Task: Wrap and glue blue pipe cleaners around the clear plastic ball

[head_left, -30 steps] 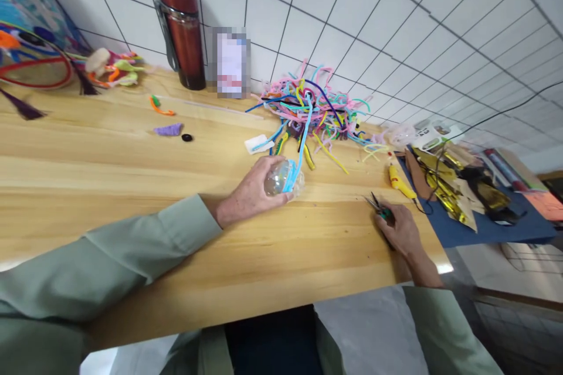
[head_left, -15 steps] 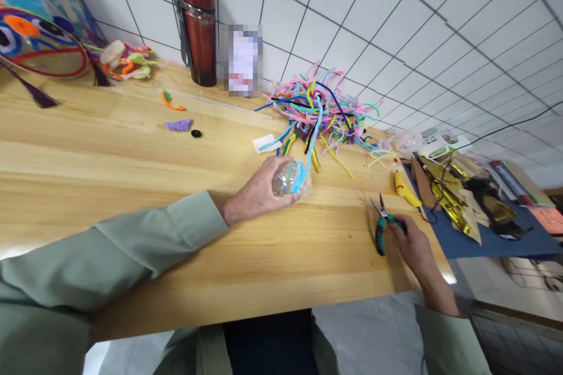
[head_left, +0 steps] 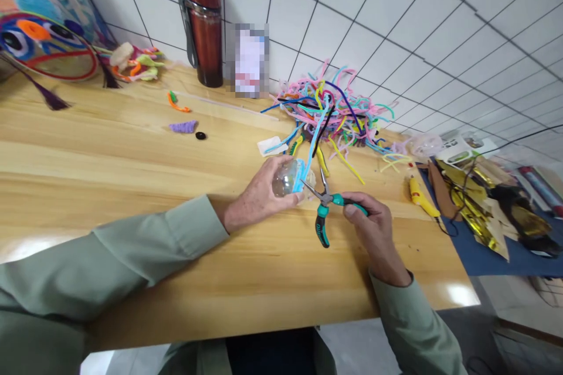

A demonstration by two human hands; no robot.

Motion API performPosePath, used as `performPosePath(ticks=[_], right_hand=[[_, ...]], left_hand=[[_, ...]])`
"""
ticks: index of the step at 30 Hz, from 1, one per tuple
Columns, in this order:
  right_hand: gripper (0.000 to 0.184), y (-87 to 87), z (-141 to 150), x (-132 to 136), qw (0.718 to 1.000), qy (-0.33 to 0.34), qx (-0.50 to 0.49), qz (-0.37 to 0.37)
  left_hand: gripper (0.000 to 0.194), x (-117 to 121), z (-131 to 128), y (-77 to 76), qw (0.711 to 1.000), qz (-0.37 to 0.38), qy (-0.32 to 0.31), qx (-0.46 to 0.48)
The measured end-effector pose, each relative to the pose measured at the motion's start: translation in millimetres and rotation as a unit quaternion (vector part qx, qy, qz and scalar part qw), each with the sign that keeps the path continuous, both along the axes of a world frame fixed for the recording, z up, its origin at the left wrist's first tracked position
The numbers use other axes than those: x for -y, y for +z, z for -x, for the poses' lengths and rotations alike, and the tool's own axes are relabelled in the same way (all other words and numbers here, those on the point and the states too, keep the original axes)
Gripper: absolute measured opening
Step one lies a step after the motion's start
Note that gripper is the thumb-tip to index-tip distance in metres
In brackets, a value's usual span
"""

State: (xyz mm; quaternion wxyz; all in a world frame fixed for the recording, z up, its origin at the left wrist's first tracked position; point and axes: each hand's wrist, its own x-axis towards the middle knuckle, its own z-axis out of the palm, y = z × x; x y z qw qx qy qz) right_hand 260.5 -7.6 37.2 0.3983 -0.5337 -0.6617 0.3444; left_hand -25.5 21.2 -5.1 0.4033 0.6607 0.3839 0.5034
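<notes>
My left hand (head_left: 259, 192) is closed round a clear plastic ball (head_left: 285, 178) above the wooden table. Light blue pipe cleaner (head_left: 311, 149) wraps the ball's right part, and a long end rises from it toward the pile behind. In my right hand (head_left: 372, 227) is one handle of long-nose pliers (head_left: 325, 202) with green and black grips. The jaws are spread, one tip at the blue band and the other pointing up beside the ball. The second handle hangs free.
A tangled pile of colourful pipe cleaners (head_left: 347, 106) lies against the tiled wall. A red thermos (head_left: 203, 29) and a blurred phone (head_left: 248, 64) stand left of it. Purple coil (head_left: 183, 126) and black disc (head_left: 201, 136) lie leftward; a yellow glue gun (head_left: 423, 196) lies right.
My right hand has brought the pliers leftward and up to the ball, jaws now spread wider. My left hand still holds the ball in nearly the same place.
</notes>
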Motion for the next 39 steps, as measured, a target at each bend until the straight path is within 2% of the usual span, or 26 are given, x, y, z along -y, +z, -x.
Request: performPosePath(ticks=[6, 12, 16, 25, 39], right_hand=[[0.017, 11.0, -5.8, 5.9, 0.999, -0.038, 0.001, -0.007], [0.014, 20.9, -3.6, 10.0, 0.998, -0.021, 0.056, -0.028], [0.014, 21.9, -0.1, 10.2, 0.997, 0.004, 0.063, -0.032], [0.014, 21.7, -1.1, 11.5, 0.997, -0.028, 0.059, -0.028], [0.015, 26.0, 3.0, 12.0, 0.998, -0.027, 0.06, -0.013]], left_hand=[[0.072, 0.5, 0.4, 2.9, 1.0, -0.022, -0.002, -0.014], [0.07, 1.1, 0.6, 1.5, 0.999, -0.025, 0.001, -0.021], [0.071, 1.8, 1.2, 1.4, 0.999, -0.025, 0.003, -0.024], [0.073, 1.0, 0.6, -0.5, 1.0, -0.018, -0.003, -0.024], [0.073, 0.8, 2.1, -1.1, 0.999, -0.015, -0.001, -0.036]])
